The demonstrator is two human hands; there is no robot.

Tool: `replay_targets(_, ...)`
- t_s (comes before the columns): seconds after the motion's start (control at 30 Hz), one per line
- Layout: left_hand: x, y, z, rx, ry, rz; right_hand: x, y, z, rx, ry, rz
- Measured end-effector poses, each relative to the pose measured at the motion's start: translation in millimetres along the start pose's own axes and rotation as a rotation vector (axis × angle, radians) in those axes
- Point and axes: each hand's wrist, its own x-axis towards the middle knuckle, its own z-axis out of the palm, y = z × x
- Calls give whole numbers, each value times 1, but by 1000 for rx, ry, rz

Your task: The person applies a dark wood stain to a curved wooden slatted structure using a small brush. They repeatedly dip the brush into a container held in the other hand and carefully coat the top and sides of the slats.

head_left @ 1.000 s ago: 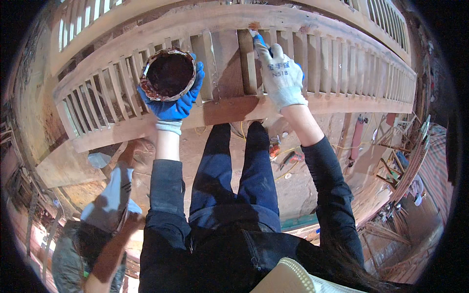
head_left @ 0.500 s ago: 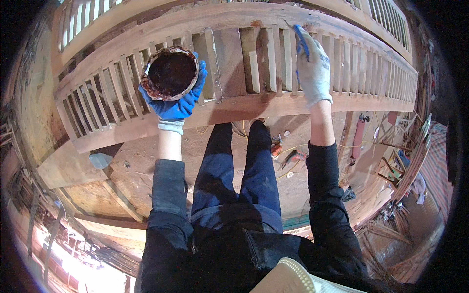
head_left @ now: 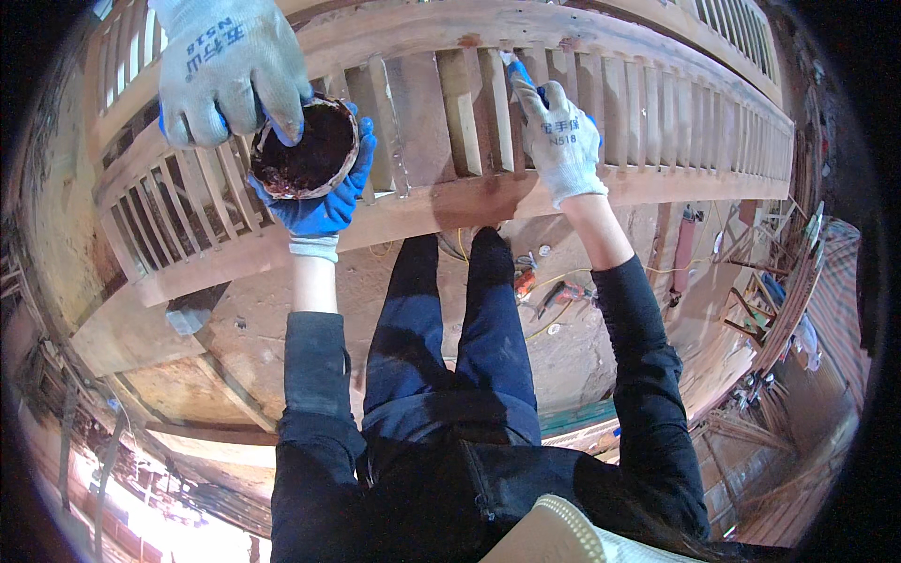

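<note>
Our left hand point(head_left: 314, 202) cups bowl point(head_left: 305, 148) of dark paste from below; co-worker's gloved hand point(head_left: 225, 66) dips fingers in. Our right hand point(head_left: 561, 136) grips blue brush point(head_left: 519, 75) against railing slat point(head_left: 460, 113).

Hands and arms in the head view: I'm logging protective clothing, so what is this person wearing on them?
The left hand wears a glove with a blue palm and a pale knit cuff. The right hand wears a grey-white knit glove with dark printing. Both arms have black long sleeves.

Left hand point(head_left: 319, 202) glove: blue palm, white cuff. Bowl point(head_left: 305, 150): dark reddish-brown paste inside, pale stained rim. Right hand point(head_left: 561, 141) glove: grey-white knit, blue fingertips. Another person's glove point(head_left: 225, 66): grey, blue edge. Railing point(head_left: 657, 122): bare tan wood, reddish patches. Trousers point(head_left: 450, 338): dark navy.
</note>
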Motion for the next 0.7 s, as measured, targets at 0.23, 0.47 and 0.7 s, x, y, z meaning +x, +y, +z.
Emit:
replay_targets(0.23, -4, -1, -1, -10, -70, 6, 7, 18, -25, 1360, -189, 541)
replay_targets(0.47, -1, 2, -10, -76, -83, -53, 19, 37, -16, 1732, -211, 711)
replay_targets(0.7, -3, 8, -12, 19, -80, -47, 20, 42, -25, 1390, -88, 667)
